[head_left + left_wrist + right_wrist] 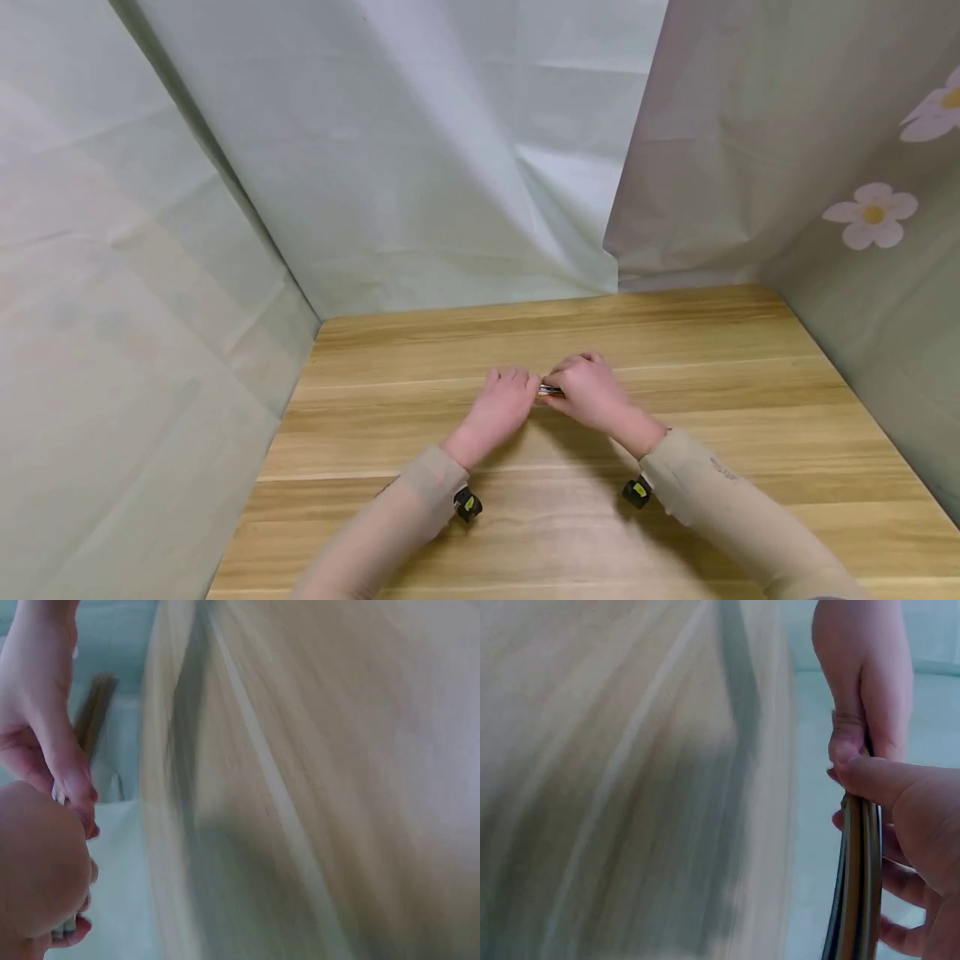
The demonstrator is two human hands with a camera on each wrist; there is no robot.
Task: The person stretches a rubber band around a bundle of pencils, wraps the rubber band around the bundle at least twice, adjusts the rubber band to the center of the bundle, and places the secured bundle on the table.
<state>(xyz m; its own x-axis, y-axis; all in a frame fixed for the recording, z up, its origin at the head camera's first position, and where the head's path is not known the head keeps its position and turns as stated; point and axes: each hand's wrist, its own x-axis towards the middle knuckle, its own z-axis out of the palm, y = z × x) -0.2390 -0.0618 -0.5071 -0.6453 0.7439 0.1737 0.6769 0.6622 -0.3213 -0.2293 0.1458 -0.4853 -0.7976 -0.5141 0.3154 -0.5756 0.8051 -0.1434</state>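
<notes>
Between the two hands is a slim layered bundle (552, 390), mostly covered by fingers in the head view. The right wrist view shows its long, slightly bowed edges (855, 877) in brown, black and pale layers; its exact kind cannot be told. My left hand (507, 406) pinches one end, its thumb close to the right thumb. My right hand (592, 393) grips the bundle along its side, thumb on the near edge and fingers behind. A brown part of the bundle (97, 709) sticks out past the right hand in the left wrist view.
Both hands are over the middle of a wood-grain table (360, 533). Pale cloth walls (450, 167) enclose its back and sides, with white flowers (872, 215) printed on the right one. Small black wrist cameras (468, 504) hang under the sleeves.
</notes>
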